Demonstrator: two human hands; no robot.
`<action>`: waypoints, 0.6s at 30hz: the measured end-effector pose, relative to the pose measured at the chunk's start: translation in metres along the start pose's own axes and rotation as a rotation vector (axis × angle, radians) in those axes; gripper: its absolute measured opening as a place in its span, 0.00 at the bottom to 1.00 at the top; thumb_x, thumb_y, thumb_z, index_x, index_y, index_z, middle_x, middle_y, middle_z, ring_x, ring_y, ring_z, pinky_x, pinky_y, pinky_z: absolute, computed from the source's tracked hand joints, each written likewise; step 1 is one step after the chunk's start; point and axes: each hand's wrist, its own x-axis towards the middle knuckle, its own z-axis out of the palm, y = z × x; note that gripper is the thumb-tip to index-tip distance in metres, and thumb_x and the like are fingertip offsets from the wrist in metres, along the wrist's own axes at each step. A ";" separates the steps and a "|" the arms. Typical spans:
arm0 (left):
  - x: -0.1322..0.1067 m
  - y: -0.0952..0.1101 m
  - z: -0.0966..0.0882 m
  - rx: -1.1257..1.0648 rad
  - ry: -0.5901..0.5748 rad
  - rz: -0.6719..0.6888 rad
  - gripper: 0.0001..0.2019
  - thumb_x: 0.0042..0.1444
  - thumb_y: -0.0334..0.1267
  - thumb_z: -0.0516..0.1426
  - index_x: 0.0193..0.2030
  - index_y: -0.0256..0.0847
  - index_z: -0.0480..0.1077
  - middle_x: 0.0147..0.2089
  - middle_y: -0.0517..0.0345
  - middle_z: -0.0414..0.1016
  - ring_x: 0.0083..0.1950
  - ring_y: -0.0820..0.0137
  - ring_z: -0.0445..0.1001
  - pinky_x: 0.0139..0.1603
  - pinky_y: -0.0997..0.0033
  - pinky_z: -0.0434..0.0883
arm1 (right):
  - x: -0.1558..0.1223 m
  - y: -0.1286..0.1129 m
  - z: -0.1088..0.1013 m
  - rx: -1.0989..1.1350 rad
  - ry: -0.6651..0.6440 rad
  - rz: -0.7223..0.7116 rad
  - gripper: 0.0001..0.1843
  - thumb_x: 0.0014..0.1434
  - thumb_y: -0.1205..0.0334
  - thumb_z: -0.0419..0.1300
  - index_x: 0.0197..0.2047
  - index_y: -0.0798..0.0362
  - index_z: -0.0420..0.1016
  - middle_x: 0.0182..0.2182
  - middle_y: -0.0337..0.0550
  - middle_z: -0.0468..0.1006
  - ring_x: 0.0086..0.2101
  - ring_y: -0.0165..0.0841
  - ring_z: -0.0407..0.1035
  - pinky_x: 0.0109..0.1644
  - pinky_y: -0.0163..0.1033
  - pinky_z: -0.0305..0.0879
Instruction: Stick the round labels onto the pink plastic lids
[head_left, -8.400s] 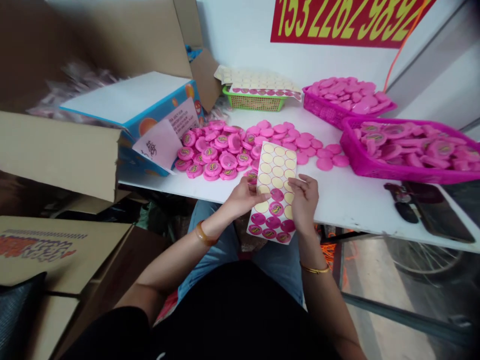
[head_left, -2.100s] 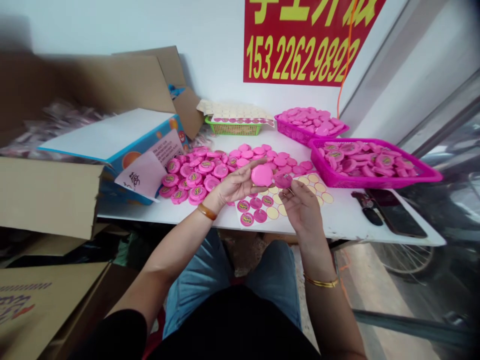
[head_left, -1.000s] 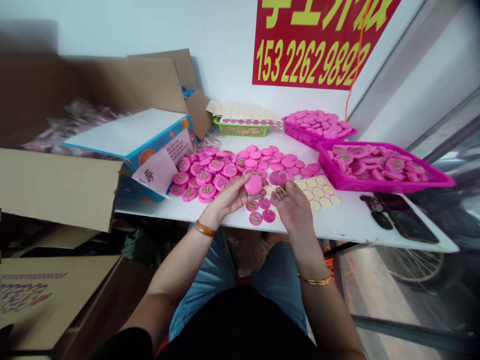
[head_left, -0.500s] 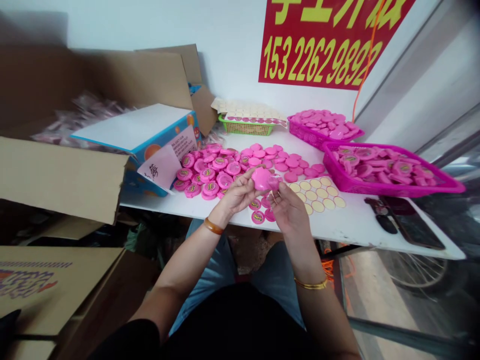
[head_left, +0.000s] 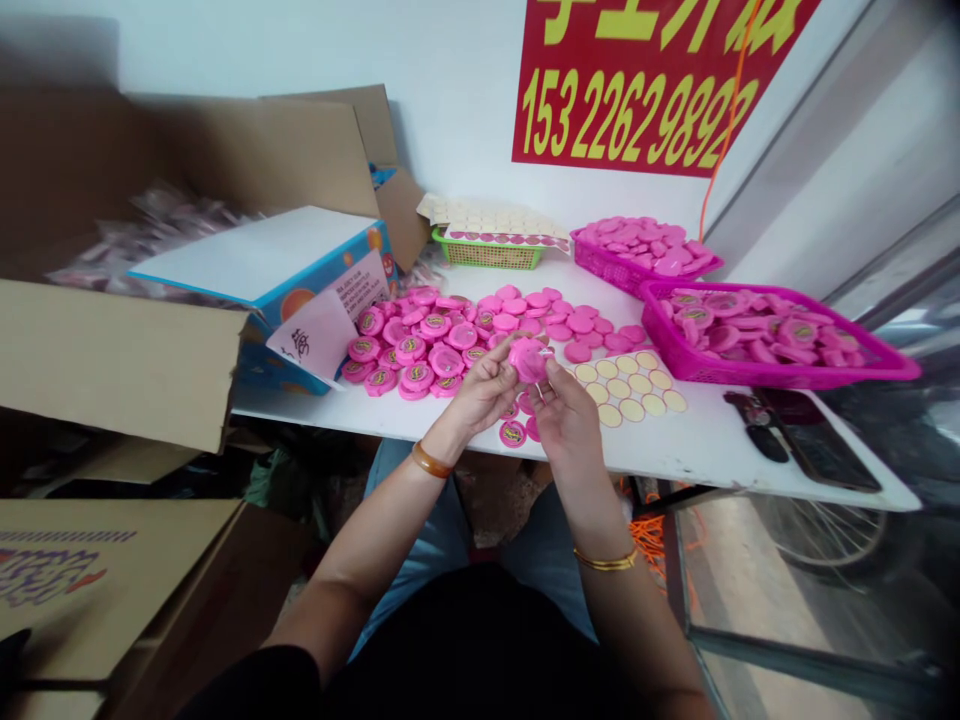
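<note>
Bare strip of counter (head_left: 675,448) ran along the front edge, R. of the R. hand (head_left: 564,408), up to the key fob (head_left: 766,430) & phone (head_left: 829,440); flat sticker sheet (head_left: 630,385) was passable overhead. Front pink basket (head_left: 742,373) walled off that strip's far side. Mid-ctr., the L. hand (head_left: 484,390) & R. hand met at a pink case (head_left: 528,360), filling that space. To L., labelled heap (head_left: 420,350), then blue box (head_left: 292,285) & carton flap (head_left: 112,360) blocked sideways reach. Rear gap btwn. green basket (head_left: 491,256) & rear pink basket (head_left: 609,266) was open, w/ low plain discs (head_left: 579,322) before it.

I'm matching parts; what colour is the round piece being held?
The round piece is pink, clearest in the head view.
</note>
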 end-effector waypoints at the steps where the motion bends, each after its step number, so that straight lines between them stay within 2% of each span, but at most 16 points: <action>1: 0.000 -0.001 0.001 0.001 0.009 0.005 0.31 0.41 0.34 0.69 0.56 0.41 0.70 0.45 0.54 0.78 0.52 0.70 0.74 0.58 0.70 0.65 | 0.000 0.001 0.000 0.005 0.012 -0.011 0.07 0.41 0.65 0.71 0.25 0.53 0.77 0.23 0.32 0.78 0.25 0.22 0.68 0.30 0.29 0.64; 8: -0.003 -0.006 -0.001 -0.016 0.001 0.014 0.28 0.43 0.35 0.69 0.54 0.45 0.72 0.39 0.60 0.78 0.41 0.76 0.75 0.55 0.72 0.68 | -0.003 0.005 0.002 0.011 0.062 -0.102 0.07 0.39 0.67 0.71 0.23 0.53 0.77 0.24 0.33 0.79 0.26 0.24 0.70 0.31 0.30 0.66; 14: -0.004 -0.006 0.002 0.005 -0.019 0.030 0.32 0.44 0.36 0.69 0.58 0.46 0.69 0.43 0.57 0.79 0.45 0.74 0.76 0.57 0.71 0.67 | -0.002 0.008 0.001 0.022 0.061 -0.162 0.08 0.38 0.67 0.72 0.23 0.54 0.77 0.22 0.33 0.78 0.26 0.22 0.69 0.30 0.27 0.65; 18: -0.004 -0.007 0.002 -0.006 -0.018 0.030 0.32 0.44 0.35 0.68 0.58 0.46 0.69 0.42 0.59 0.79 0.42 0.75 0.75 0.55 0.72 0.68 | -0.002 0.009 0.001 -0.007 0.060 -0.196 0.08 0.38 0.66 0.71 0.23 0.54 0.77 0.22 0.33 0.78 0.24 0.22 0.68 0.29 0.29 0.65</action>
